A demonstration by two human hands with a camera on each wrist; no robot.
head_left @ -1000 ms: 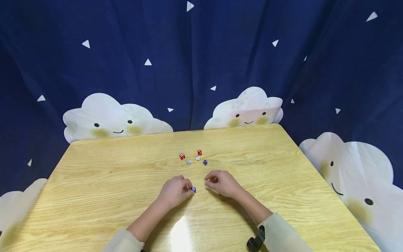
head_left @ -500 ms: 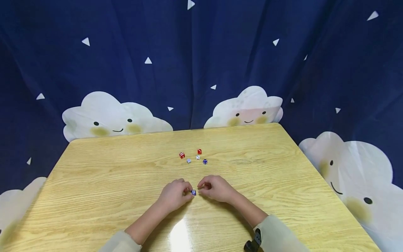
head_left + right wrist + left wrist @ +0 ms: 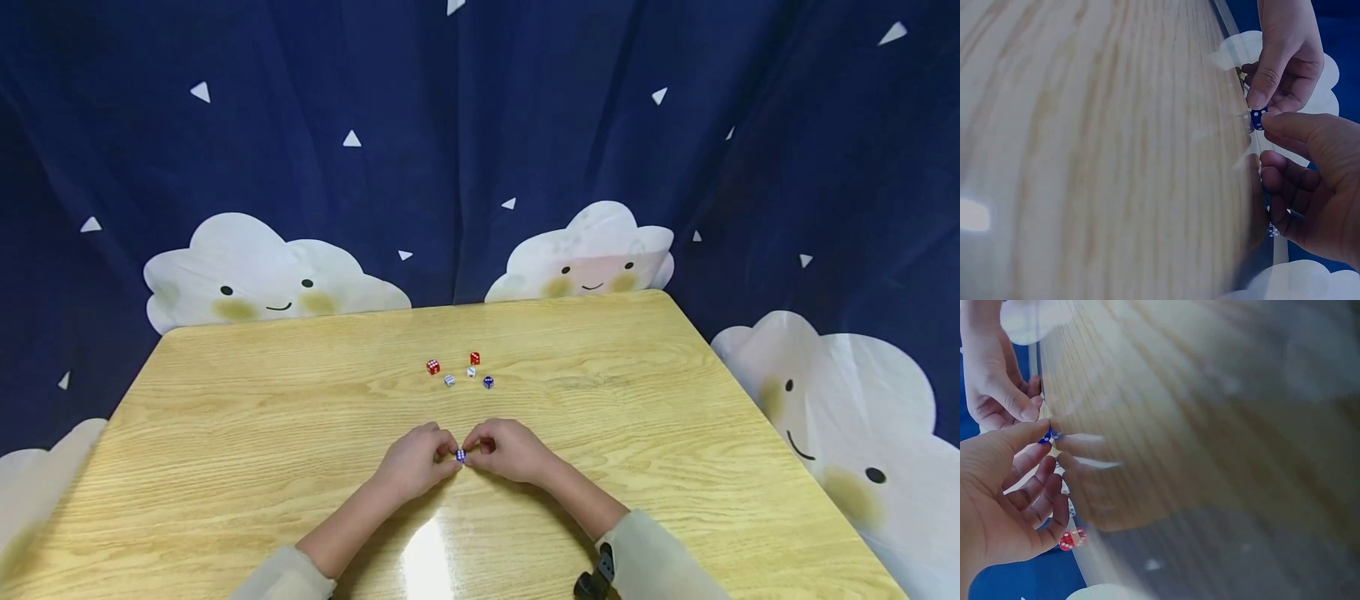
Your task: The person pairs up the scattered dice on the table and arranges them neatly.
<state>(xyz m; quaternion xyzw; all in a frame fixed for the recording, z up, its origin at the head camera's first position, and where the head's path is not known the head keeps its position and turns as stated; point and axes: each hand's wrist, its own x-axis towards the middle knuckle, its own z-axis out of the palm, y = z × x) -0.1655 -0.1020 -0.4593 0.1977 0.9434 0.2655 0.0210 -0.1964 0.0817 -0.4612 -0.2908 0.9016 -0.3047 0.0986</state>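
A blue die [image 3: 461,456] with white pips is on the near middle of the wooden table, between the two hands. My left hand [image 3: 417,460] pinches it between thumb and index finger from the left, while its other fingers curl loosely. From the right, my right hand [image 3: 510,451] brings thumb and index finger onto the same die. The right wrist view shows both thumbs against the blue die [image 3: 1259,119]. The fingertips hide part of it. Farther back lie a red die [image 3: 432,367], a second red die [image 3: 475,358], two white dice [image 3: 449,381] and another blue die [image 3: 488,382].
The light wooden table [image 3: 262,400] reaches back to a dark blue curtain [image 3: 420,150] printed with clouds and white triangles. Light glares on its near surface. A black strap device [image 3: 596,573] is on the right wrist by the pale sleeve [image 3: 660,558].
My right hand has moved left and slightly nearer, until its fingertips meet the blue die. My left hand keeps its pinch almost in place. The dice behind have stayed put.
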